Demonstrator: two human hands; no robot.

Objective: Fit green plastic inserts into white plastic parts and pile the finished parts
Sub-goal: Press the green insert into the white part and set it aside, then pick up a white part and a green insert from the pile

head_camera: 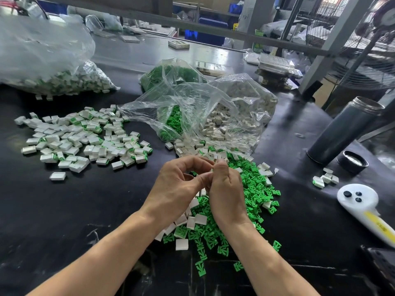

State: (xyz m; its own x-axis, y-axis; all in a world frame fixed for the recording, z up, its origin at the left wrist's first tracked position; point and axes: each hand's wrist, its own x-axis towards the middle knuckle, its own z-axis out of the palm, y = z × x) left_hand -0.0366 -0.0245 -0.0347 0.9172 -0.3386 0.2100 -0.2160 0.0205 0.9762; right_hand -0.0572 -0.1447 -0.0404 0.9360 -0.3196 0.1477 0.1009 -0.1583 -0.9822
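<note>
Green plastic inserts (259, 189), small and branched like tiny trees, lie in a loose heap on the black table (64, 221), directly under and to the right of both hands, with a few strays nearer the table's front edge. Mixed into that heap are small white rectangular plastic parts (201, 218), several of them just below the wrists. The left hand (179, 184) and right hand (224, 189) meet above the heap, fingers curled and fingertips pressed together around something small and pale; what exactly each hand pinches is hidden by the fingers, though a sliver of white shows between them.

Well to the left of the hands, a wide pile of finished parts (85, 137), white blocks with green showing at their edges, is spread over the table, with one single block apart at its near edge. Just beyond the hands lies a crumpled clear plastic bag (192, 103) spilling green inserts on its left side and white parts on its right, its mouth touching the heap. Behind it sits a second clear bag of green pieces (171, 71). At far left a large clear bag of white-and-green blocks (53, 67) rests on the table.

To the right stands a dark grey cylindrical flask (342, 133) without its lid, a black round cap (352, 162) beside its base, a small cluster of white blocks (326, 178) near that, and a white handheld device with three dark buttons (359, 201).
</note>
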